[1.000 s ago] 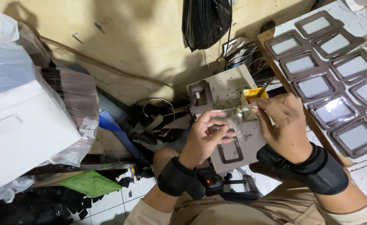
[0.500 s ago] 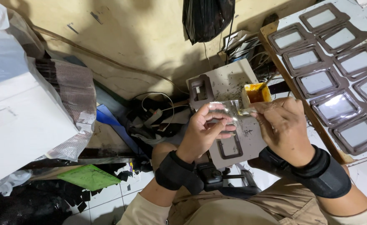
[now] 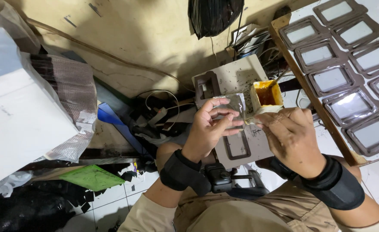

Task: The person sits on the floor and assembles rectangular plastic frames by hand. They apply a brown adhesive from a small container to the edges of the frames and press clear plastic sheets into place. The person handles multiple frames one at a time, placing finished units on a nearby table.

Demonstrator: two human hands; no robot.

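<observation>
Your left hand (image 3: pixel 208 129) pinches a clear plastic sheet (image 3: pixel 231 108); your right hand (image 3: pixel 290 139), fingers closed, works glue along its edge beside the glue tub (image 3: pixel 266 95).

A small clear plastic sheet (image 3: pixel 233 107), held upright above the grey board (image 3: pixel 241 81).

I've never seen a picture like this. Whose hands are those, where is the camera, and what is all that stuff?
The camera sits on a person's head and looks down, so you see their own two hands and knees. The left hand pinches a small clear sheet. The right hand touches the sheet's edge, fingers pinched together. Under them lies a grey board with a dark frame on it and a little tub of orange paste. To the right, rows of dark frames with pale middles lie on a table. Both wrists wear black bands.
</observation>
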